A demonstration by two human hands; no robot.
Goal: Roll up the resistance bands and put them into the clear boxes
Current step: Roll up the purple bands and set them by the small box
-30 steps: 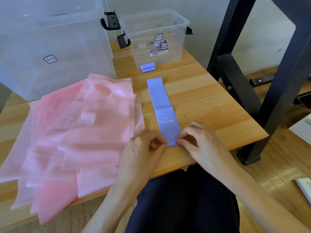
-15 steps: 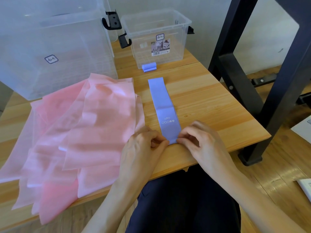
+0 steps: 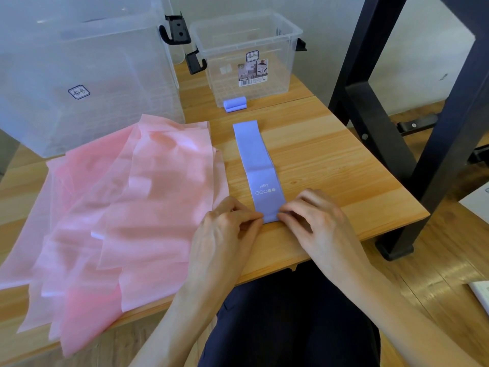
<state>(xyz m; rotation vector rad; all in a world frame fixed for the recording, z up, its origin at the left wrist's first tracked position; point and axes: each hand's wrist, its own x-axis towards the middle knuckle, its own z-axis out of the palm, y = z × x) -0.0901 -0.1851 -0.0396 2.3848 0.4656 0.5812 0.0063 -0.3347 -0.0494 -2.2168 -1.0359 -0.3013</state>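
A lavender resistance band [image 3: 258, 160] lies flat and lengthwise on the wooden table [image 3: 330, 160]. My left hand [image 3: 225, 234] and my right hand [image 3: 315, 221] pinch its near end from either side, where the first fold of a roll is starting. A second lavender band [image 3: 235, 104], rolled up, sits against the front of the small clear box [image 3: 248, 51] at the back. Several wide pink bands [image 3: 119, 207] are spread in overlapping layers on the left. A large clear box [image 3: 79, 70] stands behind them.
A black metal frame [image 3: 412, 115] stands close to the table's right edge. White sheets lie on the floor at the far right. My lap in dark trousers is below the table's near edge.
Both hands have crept slightly forward along the lavender band, curling its near end over. Nothing else has moved.
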